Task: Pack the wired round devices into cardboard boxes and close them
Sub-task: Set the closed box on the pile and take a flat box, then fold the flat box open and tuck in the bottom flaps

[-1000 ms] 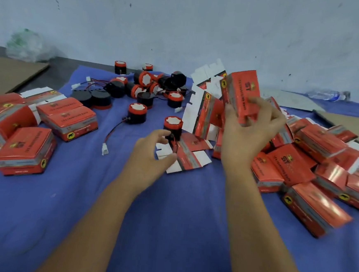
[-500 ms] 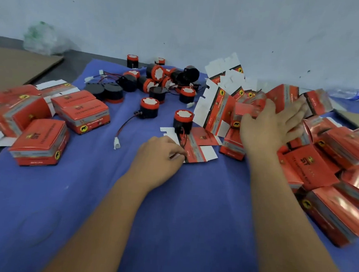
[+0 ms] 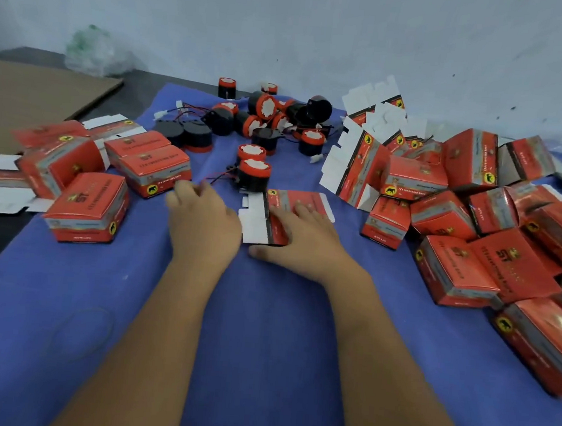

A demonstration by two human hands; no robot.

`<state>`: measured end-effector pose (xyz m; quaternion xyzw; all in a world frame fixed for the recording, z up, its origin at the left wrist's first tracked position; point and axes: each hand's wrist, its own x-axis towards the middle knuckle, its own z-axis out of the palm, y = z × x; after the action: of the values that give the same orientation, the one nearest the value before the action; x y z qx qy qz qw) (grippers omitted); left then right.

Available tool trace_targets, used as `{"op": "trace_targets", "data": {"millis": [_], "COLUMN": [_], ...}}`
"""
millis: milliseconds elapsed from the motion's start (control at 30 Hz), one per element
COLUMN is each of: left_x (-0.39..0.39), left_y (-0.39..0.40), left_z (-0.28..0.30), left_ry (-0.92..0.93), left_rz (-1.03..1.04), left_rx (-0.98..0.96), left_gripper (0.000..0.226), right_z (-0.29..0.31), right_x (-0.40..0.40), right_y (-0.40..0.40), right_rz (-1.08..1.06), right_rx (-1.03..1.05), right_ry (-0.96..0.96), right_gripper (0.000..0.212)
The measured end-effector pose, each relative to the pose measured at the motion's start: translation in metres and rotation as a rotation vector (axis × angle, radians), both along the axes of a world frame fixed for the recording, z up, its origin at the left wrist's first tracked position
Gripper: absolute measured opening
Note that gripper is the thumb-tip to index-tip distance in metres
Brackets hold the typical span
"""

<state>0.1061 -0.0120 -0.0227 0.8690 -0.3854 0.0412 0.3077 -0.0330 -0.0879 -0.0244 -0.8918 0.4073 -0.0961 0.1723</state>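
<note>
Closed boxes, left (image 3: pixel 86 207): about four done, piled by some flat blanks.
Left hand (image 3: pixel 201 220): fingers loosely bent near the red-and-black wire, holding nothing that I can tell.
Round devices (image 3: pixel 254 175): roughly a dozen unpacked, nearest just beyond the flat carton.
Flat carton (image 3: pixel 283 213): unfolded, on the blue cloth (image 3: pixel 263 329).
Right hand (image 3: pixel 304 238): flat, pressing the carton, no clench.
Closed boxes, right (image 3: pixel 453 270): ten-plus heaped; blurred.
Progress: probably past halfway.
</note>
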Motion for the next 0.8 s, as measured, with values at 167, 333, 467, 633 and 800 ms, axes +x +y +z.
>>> {"op": "trace_targets", "data": {"millis": [167,333,467,633,800], "left_x": [0.011,0.0,-0.002,-0.022,-0.024], "left_y": [0.009,0.008,0.006,-0.005,-0.008], "left_z": [0.007,0.007,0.011,0.01,0.011], "left_ry": [0.05,-0.213,-0.084,0.7,0.787], "left_rz": [0.278,0.224,-0.12,-0.468,-0.581], "left_rx": [-0.085,-0.201,-0.582,-0.643,-0.735], "left_gripper": [0.046,0.036,0.034,0.066,0.037], "right_z": [-0.003,-0.002,0.008,0.022,0.025], "right_x": [-0.012,-0.008,-0.01,-0.008,-0.002], "right_y": [-0.001,-0.005,0.002,0.006,0.011], "right_rz": [0.085,-0.053,-0.221,-0.323,-0.248], "right_rx": [0.001,-0.272,-0.156,0.151,0.278], "right_ry": [-0.258,-0.441,-0.943,-1.462,-1.556], "right_gripper": [0.044,0.023,0.026,0.021,0.033]}}
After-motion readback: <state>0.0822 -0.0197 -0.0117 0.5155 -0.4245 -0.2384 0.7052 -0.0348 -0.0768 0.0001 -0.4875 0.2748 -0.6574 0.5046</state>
